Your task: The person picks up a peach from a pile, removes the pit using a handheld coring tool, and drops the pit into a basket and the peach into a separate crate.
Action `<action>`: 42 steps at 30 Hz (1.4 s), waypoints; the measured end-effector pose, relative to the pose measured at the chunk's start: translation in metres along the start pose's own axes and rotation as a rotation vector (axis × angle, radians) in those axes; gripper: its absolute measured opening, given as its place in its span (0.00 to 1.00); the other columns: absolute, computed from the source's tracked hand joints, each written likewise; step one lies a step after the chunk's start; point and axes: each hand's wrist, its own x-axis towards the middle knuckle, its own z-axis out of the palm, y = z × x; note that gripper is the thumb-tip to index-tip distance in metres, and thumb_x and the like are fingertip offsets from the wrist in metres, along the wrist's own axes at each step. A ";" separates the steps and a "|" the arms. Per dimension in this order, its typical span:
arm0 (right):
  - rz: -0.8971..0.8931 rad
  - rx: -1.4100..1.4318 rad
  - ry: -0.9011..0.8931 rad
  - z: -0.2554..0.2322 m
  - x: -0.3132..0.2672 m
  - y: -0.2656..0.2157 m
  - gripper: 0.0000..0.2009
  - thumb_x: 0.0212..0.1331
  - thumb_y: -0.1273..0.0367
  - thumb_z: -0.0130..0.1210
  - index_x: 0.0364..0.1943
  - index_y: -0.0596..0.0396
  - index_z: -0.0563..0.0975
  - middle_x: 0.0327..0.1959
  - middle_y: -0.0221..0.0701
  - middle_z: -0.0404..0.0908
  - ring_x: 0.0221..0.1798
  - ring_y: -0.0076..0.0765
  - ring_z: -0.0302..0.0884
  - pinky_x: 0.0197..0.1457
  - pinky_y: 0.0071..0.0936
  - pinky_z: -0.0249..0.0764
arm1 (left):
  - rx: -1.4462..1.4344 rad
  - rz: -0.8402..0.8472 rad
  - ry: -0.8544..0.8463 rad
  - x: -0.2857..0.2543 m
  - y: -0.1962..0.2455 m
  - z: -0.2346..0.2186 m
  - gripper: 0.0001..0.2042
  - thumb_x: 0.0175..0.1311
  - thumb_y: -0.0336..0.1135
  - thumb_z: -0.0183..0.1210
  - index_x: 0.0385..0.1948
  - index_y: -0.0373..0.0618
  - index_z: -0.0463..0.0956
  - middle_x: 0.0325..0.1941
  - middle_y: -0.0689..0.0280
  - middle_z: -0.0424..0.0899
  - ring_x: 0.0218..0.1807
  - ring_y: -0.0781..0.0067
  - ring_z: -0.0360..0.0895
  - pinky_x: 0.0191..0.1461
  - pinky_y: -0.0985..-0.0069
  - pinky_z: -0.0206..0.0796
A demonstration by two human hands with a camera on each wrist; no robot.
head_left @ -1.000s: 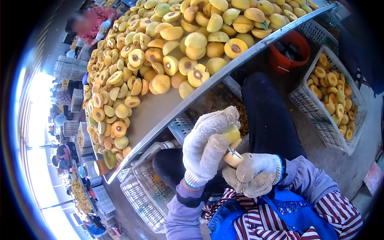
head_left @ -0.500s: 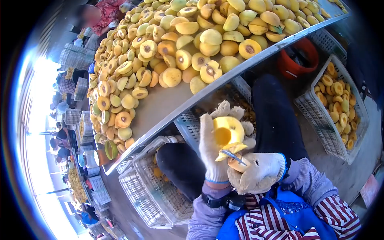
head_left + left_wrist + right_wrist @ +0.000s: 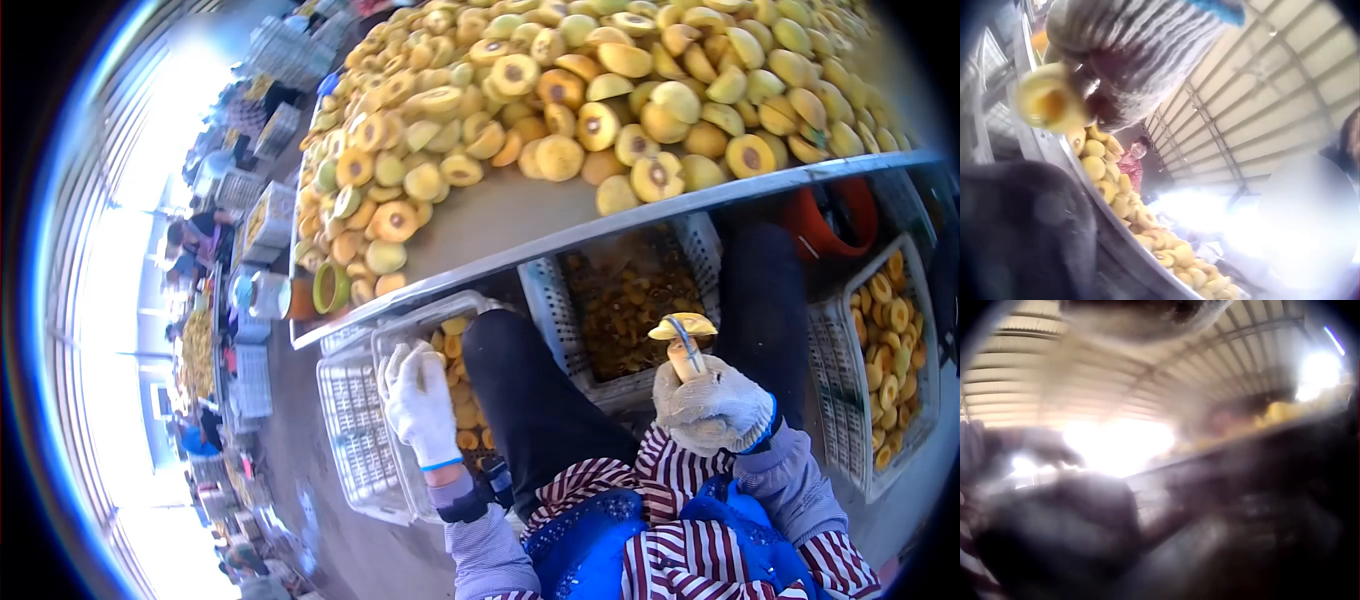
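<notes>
In the head view the gloved left hand (image 3: 418, 405) is at the left crate (image 3: 350, 440), its back to the camera. The left wrist view shows a hollowed yellow fruit half (image 3: 1047, 103) at the fingers of that hand (image 3: 1129, 56), which seem to grip it; the head view hides it. The gloved right hand (image 3: 715, 405) grips the pale handle (image 3: 686, 362) of a tool with a curved metal blade, upright above the lap. A yellow fruit piece (image 3: 670, 329) lies across the blade. The right wrist view is blurred.
Halved yellow fruit (image 3: 560, 158) is heaped on the metal-edged table (image 3: 480, 262) ahead. Beneath its edge stands a crate of scraps (image 3: 545, 310); a red bucket (image 3: 870, 220) and a crate of fruit halves (image 3: 830, 370) are at the right. Other people work at the far left.
The left hand has moved away from the right hand, leftward to the left crate, taking the hollowed half. The right hand still holds the tool. The head view has turned.
</notes>
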 end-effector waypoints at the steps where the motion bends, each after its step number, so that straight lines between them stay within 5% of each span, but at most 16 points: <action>1: 0.012 -0.035 0.023 0.002 0.003 0.000 0.09 0.54 0.73 0.63 0.27 0.63 0.74 0.10 0.28 0.69 0.07 0.22 0.61 0.09 0.20 0.57 | -0.071 -0.004 0.065 -0.004 0.008 -0.007 0.13 0.60 0.31 0.63 0.46 0.42 0.81 0.51 0.57 0.82 0.58 0.59 0.76 0.63 0.66 0.67; 3: 0.101 -0.177 0.087 0.009 0.012 -0.001 0.09 0.55 0.71 0.64 0.29 0.60 0.75 0.12 0.26 0.70 0.09 0.20 0.63 0.11 0.19 0.57 | -0.640 -0.146 0.057 -0.008 0.047 -0.015 0.17 0.55 0.28 0.66 0.48 0.41 0.80 0.53 0.56 0.81 0.61 0.59 0.74 0.64 0.66 0.67; 7: 0.171 -0.528 0.292 0.025 0.021 0.013 0.08 0.53 0.69 0.65 0.30 0.54 0.76 0.16 0.23 0.71 0.12 0.17 0.62 0.13 0.16 0.54 | -1.168 0.140 -0.310 -0.009 0.121 -0.035 0.27 0.52 0.27 0.68 0.57 0.42 0.74 0.56 0.55 0.79 0.63 0.59 0.74 0.66 0.66 0.65; 9: 0.236 -0.472 0.268 0.032 0.021 0.010 0.08 0.52 0.69 0.65 0.32 0.53 0.76 0.16 0.23 0.71 0.13 0.16 0.62 0.13 0.16 0.55 | -1.019 0.454 -0.310 -0.008 0.136 -0.026 0.27 0.51 0.30 0.68 0.57 0.43 0.73 0.54 0.55 0.79 0.60 0.54 0.75 0.64 0.66 0.67; 11: 0.212 -0.527 0.341 0.032 0.025 0.015 0.10 0.51 0.70 0.64 0.36 0.53 0.76 0.16 0.23 0.71 0.14 0.18 0.65 0.14 0.16 0.57 | -1.047 0.477 -0.461 -0.014 0.136 -0.009 0.24 0.51 0.34 0.66 0.53 0.45 0.75 0.50 0.56 0.80 0.56 0.51 0.76 0.60 0.64 0.69; 16: 0.250 -0.842 0.428 0.046 0.040 0.025 0.09 0.51 0.69 0.62 0.35 0.51 0.75 0.17 0.23 0.71 0.15 0.16 0.66 0.15 0.17 0.58 | -1.023 0.502 -0.354 -0.006 0.140 -0.008 0.18 0.54 0.35 0.65 0.47 0.43 0.78 0.44 0.57 0.83 0.48 0.53 0.80 0.52 0.63 0.72; 20: 0.243 -0.745 0.441 0.050 0.052 0.023 0.07 0.53 0.67 0.61 0.30 0.51 0.74 0.16 0.23 0.70 0.14 0.17 0.64 0.15 0.16 0.57 | -1.274 0.287 -0.110 0.013 0.118 -0.014 0.17 0.60 0.23 0.61 0.52 0.34 0.75 0.44 0.56 0.84 0.44 0.67 0.83 0.50 0.74 0.74; 21: 0.247 -0.753 0.477 0.051 0.054 0.018 0.07 0.54 0.67 0.60 0.30 0.52 0.74 0.16 0.24 0.70 0.14 0.17 0.64 0.15 0.16 0.58 | -1.256 0.159 -0.085 0.016 0.110 -0.005 0.19 0.59 0.22 0.61 0.54 0.37 0.74 0.45 0.58 0.84 0.43 0.68 0.83 0.49 0.76 0.74; 23: 0.255 -0.757 0.548 0.054 0.056 0.009 0.06 0.56 0.67 0.59 0.31 0.53 0.74 0.16 0.24 0.70 0.14 0.18 0.65 0.16 0.16 0.61 | -0.938 0.182 -0.125 0.035 0.096 -0.003 0.21 0.58 0.22 0.62 0.56 0.41 0.74 0.48 0.58 0.82 0.47 0.61 0.82 0.53 0.73 0.73; 24: 0.149 -0.751 0.543 0.045 0.058 0.015 0.09 0.54 0.65 0.60 0.27 0.52 0.72 0.15 0.24 0.69 0.12 0.17 0.61 0.14 0.17 0.56 | -0.773 0.373 -0.160 0.045 0.091 0.005 0.23 0.57 0.26 0.63 0.57 0.44 0.73 0.51 0.56 0.80 0.54 0.54 0.77 0.59 0.67 0.70; 27: 0.130 -0.709 0.542 0.043 0.059 0.012 0.10 0.54 0.65 0.60 0.25 0.52 0.72 0.14 0.24 0.69 0.11 0.18 0.61 0.13 0.18 0.57 | -0.656 0.516 -0.267 0.054 0.072 0.031 0.23 0.56 0.33 0.65 0.56 0.44 0.73 0.56 0.53 0.77 0.62 0.52 0.71 0.65 0.62 0.65; 33: 0.228 -0.667 0.566 0.028 0.067 0.004 0.10 0.57 0.65 0.62 0.30 0.56 0.76 0.15 0.26 0.72 0.13 0.20 0.68 0.16 0.17 0.64 | -0.310 0.217 0.106 0.147 -0.005 0.071 0.21 0.58 0.38 0.65 0.53 0.41 0.76 0.55 0.52 0.79 0.58 0.52 0.75 0.63 0.64 0.68; 36: 0.240 -0.618 0.535 0.020 0.073 0.002 0.10 0.57 0.64 0.62 0.28 0.55 0.76 0.15 0.27 0.73 0.12 0.20 0.68 0.16 0.17 0.64 | -0.004 0.007 0.165 0.202 -0.059 0.097 0.32 0.61 0.55 0.58 0.59 0.36 0.69 0.60 0.47 0.75 0.66 0.45 0.65 0.68 0.59 0.59; 39: 0.225 -0.575 0.537 0.018 0.076 -0.002 0.10 0.57 0.64 0.62 0.27 0.55 0.76 0.15 0.27 0.73 0.12 0.19 0.68 0.16 0.17 0.63 | -0.169 -0.429 -0.237 0.225 -0.065 0.108 0.39 0.57 0.63 0.57 0.65 0.42 0.66 0.63 0.45 0.71 0.66 0.45 0.66 0.67 0.58 0.60; 42: 0.263 -0.516 0.477 0.016 0.084 -0.003 0.09 0.57 0.66 0.63 0.31 0.53 0.74 0.16 0.25 0.73 0.13 0.17 0.67 0.16 0.16 0.62 | -0.069 -0.230 -0.297 0.217 -0.027 0.110 0.36 0.58 0.63 0.57 0.65 0.52 0.67 0.64 0.43 0.69 0.67 0.45 0.66 0.68 0.62 0.60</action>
